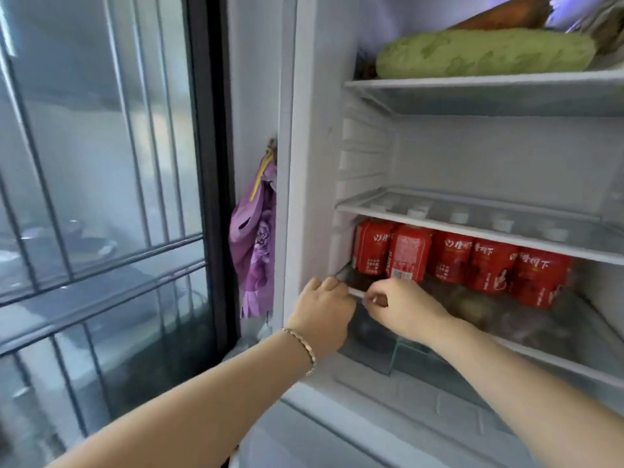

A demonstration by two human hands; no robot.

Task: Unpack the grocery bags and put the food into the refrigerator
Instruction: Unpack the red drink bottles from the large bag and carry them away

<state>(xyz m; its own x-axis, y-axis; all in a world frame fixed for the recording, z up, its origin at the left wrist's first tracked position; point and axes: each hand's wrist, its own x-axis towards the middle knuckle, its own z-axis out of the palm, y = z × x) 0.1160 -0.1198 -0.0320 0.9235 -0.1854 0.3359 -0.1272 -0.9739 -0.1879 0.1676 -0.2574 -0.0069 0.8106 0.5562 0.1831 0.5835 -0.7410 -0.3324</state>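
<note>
Two hands grip the white front rail (pixel 357 292) of the refrigerator's lowest glass shelf: left hand (pixel 324 307) and right hand (pixel 403 307), both closed on it. Red drink bottles (pixel 472 265) stand just behind.

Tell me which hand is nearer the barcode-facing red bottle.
Right. The right hand sits just below the barcode-facing red bottle; the left hand is lower-left, at the shelf's front corner.
</note>
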